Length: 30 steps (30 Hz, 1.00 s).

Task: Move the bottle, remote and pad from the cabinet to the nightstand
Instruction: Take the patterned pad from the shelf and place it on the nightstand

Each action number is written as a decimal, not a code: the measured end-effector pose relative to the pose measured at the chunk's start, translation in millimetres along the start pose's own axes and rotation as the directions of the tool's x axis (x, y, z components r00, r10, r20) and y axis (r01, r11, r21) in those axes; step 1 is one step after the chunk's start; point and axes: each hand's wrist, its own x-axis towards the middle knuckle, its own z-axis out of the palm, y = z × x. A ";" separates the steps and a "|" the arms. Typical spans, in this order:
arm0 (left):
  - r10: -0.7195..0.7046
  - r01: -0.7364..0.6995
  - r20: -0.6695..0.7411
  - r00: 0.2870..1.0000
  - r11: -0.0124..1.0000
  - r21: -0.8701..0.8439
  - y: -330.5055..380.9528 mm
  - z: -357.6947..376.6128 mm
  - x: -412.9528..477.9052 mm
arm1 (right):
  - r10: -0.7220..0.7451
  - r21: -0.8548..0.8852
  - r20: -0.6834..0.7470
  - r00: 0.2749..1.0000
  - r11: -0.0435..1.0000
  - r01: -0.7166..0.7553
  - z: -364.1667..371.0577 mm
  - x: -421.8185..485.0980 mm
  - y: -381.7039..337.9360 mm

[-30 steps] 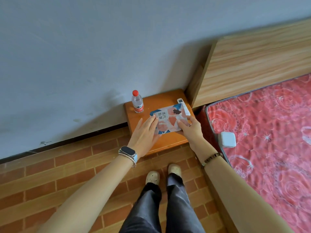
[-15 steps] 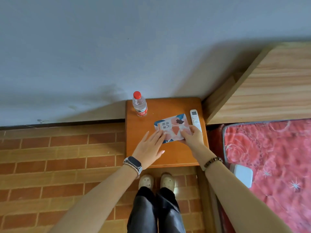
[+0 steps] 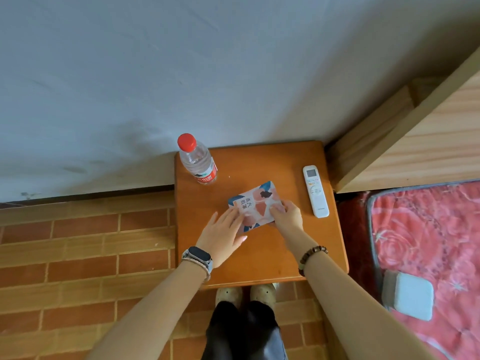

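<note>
The near corners of the pad [image 3: 255, 203] are covered by both hands, and the right thumb is out of sight, so I cannot tell whether that hand pinches the pad or only presses on it. The print on the bottle's label is too small to read.

The pad is a flat packet patterned in white, pink, orange and blue with dark characters. It lies tilted at the middle of the orange wooden nightstand [image 3: 272, 255]. The clear bottle [image 3: 198, 161], red cap and red label, stands upright at the top's 10 o'clock corner. The white remote [image 3: 315, 190] lies face up along the 3 o'clock edge, apart from the pad.

The left hand [image 3: 223, 237] reaches in from 7 o'clock, fingers straight and laid flat on the pad's near left corner. The right hand [image 3: 287, 216] comes from 5 o'clock, fingers bent over the near right corner.
</note>
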 end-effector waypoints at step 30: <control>-0.012 0.032 -0.118 0.993 0.985 0.169 -4.6 29.3 27.8 | -0.339 -0.669 0.185 0.923 0.644 0.371 16.7 -3.8 53.2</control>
